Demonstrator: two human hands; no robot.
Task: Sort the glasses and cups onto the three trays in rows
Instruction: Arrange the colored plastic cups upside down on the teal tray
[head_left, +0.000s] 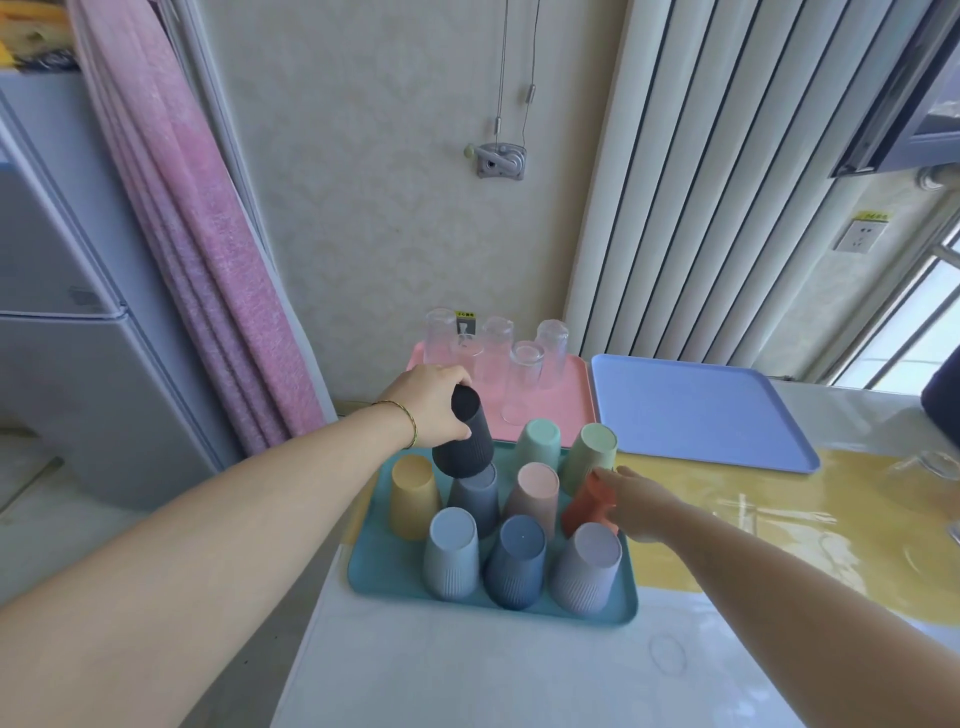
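Above the teal tray (363, 566), left hand (431, 402) grips the black cup (465, 441).

Home interior, fridge (57, 322), pink curtain (197, 249), wallpapered wall (374, 208), wall socket (860, 238)

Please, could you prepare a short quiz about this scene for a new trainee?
1. True or false: the clear glasses stand on the pink tray.
2. Which cup does the left hand hold? A yellow cup, B black cup, C mint cup.
3. Fill in: the right hand grips the ___ cup.
Key: 1 true; 2 B; 3 orange cup.
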